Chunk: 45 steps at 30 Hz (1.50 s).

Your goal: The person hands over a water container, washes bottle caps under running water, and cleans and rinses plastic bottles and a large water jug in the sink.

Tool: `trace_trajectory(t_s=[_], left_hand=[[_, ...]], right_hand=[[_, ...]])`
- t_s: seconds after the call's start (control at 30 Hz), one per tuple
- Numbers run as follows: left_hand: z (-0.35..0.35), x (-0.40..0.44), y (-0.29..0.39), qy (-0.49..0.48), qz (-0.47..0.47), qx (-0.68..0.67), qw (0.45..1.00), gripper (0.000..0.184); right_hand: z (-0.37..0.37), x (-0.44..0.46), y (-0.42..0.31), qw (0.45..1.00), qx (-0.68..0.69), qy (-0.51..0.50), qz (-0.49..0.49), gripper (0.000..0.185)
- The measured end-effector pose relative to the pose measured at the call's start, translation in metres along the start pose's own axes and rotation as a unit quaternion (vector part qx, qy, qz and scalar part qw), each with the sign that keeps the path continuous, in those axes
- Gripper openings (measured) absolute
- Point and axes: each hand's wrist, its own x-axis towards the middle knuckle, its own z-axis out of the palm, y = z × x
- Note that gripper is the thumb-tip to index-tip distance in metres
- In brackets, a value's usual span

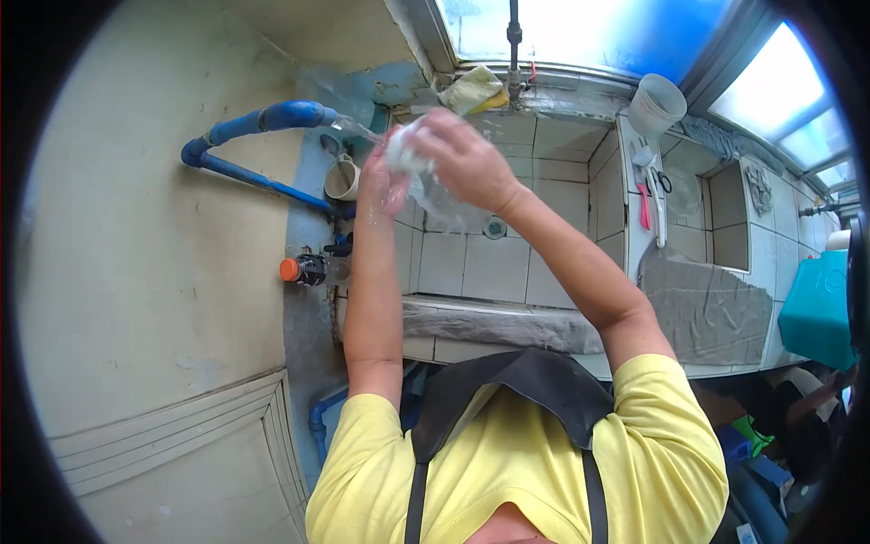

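Water runs from the end of a blue pipe (294,115) onto both hands above a white-tiled sink (494,267). My left hand (388,181) is wet and lies against a white, foamy object (408,150), whose nature I cannot make out. Over that same object bends my right hand (467,159), its fingers curled round the upper side and blurred. Spray falls below the hands, left of the drain (495,227).
A white mug (343,179) and an orange-capped bottle (306,269) stand on the left ledge. Cloths (473,89) lie at the back. Right of the sink are a white bucket (656,106), scissors, utensils, a grey cloth (707,308) and a teal container (816,308).
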Motion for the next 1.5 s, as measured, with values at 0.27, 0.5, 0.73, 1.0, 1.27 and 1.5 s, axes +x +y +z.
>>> trace_trajectory(t_s=[0.27,0.5,0.73,1.0,1.27,1.5], left_hand=[[0.006,0.006,0.004,0.052,0.017,0.024,0.998,0.029],[-0.008,0.004,0.014,0.051,0.012,0.002,0.999,0.024],[-0.005,-0.002,0.009,0.059,0.001,0.033,0.998,0.025],[0.017,-0.009,0.011,0.016,0.019,0.041,0.999,0.033],[0.016,-0.003,0.006,0.120,0.017,0.032,0.992,0.029],[-0.015,0.001,0.007,-0.005,-0.012,-0.050,0.999,0.023]], right_hand=[[0.010,-0.007,0.007,0.997,-0.015,0.025,0.070,0.054],[0.017,-0.009,0.012,0.993,0.023,0.011,0.115,0.057],[0.016,-0.010,0.002,1.000,-0.009,0.001,-0.008,0.060],[0.019,-0.008,0.005,1.000,0.011,0.009,-0.002,0.058],[0.018,-0.008,0.000,0.997,0.019,0.027,0.065,0.054],[0.020,-0.011,0.011,0.981,-0.005,0.019,0.193,0.056]])
